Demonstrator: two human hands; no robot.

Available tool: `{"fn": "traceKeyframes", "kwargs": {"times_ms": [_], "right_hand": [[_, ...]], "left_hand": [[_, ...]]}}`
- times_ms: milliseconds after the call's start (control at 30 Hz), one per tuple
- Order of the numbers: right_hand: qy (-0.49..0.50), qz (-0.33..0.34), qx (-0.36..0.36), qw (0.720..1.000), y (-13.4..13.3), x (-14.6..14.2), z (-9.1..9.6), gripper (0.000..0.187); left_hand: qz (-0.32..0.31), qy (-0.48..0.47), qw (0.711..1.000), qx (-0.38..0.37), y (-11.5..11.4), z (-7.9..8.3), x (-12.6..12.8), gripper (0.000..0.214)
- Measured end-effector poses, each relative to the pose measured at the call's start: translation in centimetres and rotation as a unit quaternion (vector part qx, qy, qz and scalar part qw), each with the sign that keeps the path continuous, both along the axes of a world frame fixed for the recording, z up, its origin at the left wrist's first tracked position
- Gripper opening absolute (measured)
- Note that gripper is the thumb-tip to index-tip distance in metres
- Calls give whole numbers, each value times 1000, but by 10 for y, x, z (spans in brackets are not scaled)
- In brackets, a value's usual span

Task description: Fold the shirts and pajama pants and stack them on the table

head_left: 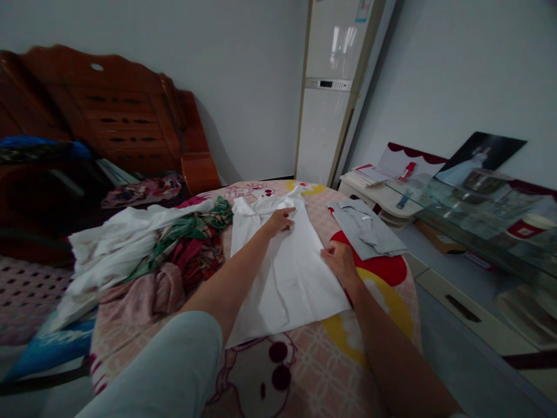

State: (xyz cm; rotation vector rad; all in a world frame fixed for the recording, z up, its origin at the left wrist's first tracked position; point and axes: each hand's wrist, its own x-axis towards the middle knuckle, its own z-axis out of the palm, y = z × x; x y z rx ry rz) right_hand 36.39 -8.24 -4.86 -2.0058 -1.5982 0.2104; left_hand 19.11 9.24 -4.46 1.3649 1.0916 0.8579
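A white shirt (287, 267) lies spread flat on a round table covered by a pink cartoon-print cloth (339, 360). My left hand (281, 220) reaches far across it and rests near the collar, fingers bent and pressed on the fabric. My right hand (339, 258) sits at the shirt's right edge, fingers curled and pinching the cloth there.
A heap of mixed clothes (148, 255) fills the table's left side. A folded grey shirt (368, 229) lies at the right rear. Behind stand a wooden bench (113, 116), a tall white air conditioner (331, 93) and a glass-topped low table (478, 215) with papers.
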Motion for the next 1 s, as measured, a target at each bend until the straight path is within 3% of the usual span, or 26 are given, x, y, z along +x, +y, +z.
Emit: {"fn": "traceKeyframes", "kwargs": {"times_ms": [233,300,467,567,633,767,900,1000], "right_hand": [[-54,-34,-2,998,-7,2,6,15],[-52,18,7,998,-14,-6,11,12],[-105,216,-41,970,-39,-48,18,30],[-184,242,-81,949,-44,-66,15,26],[-183,227,-89,952,-41,-66,12,26],[-2,213,-60,975,-30,-46,7,30],[225,237,-82,941,-29,-34,7,33],[272,248,-130,921,-34,-41,9,35]], "left_hand": [[-32,-77,996,-19,-40,-6,-17,57],[-29,-86,996,-10,-46,-10,-17,53],[-16,-91,996,-2,-47,-20,-13,46],[-18,-112,993,-24,-45,-22,-13,40],[-23,-132,990,-33,-46,-23,-14,37],[-14,-176,983,-45,-48,-22,-15,33],[53,-165,984,-47,-46,-21,-16,22],[86,-53,995,12,-43,-22,-18,21]]}}
